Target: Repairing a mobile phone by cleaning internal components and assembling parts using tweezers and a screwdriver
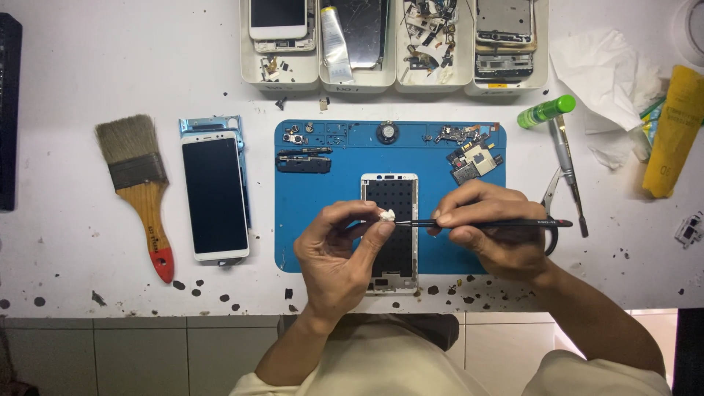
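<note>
A person seated at a white counter (73,249) is working over a stripped phone frame (389,233), a white-edged rectangle with a dark, dotted inner panel lying lengthwise on a blue repair mat (323,198). One paintbrush (139,191) with a wooden handle and red tip is lying at far left, and beside it one intact smartphone (215,196) with a dark screen is resting on a pale blue back cover (213,123). Four white trays (363,81) are lining the far edge, holding phone parts, and two small groups of loose components are sitting on the mat's upper corners. The left hand (341,257) is rising from the near edge, palm turned inward, its thumb and forefinger fingers (381,227) closing tight on a small white wad (386,215) held just above the frame. The right hand (491,231) is reaching in from the right, fingers curled shut around one slim black tool (513,223) held level, its fine tip touching the wad. Farther right, one green-capped bottle (546,111), one pair of metal tweezers (557,183), crumpled tissue (601,81) and a yellow packet (673,132) are lying on the counter.
</note>
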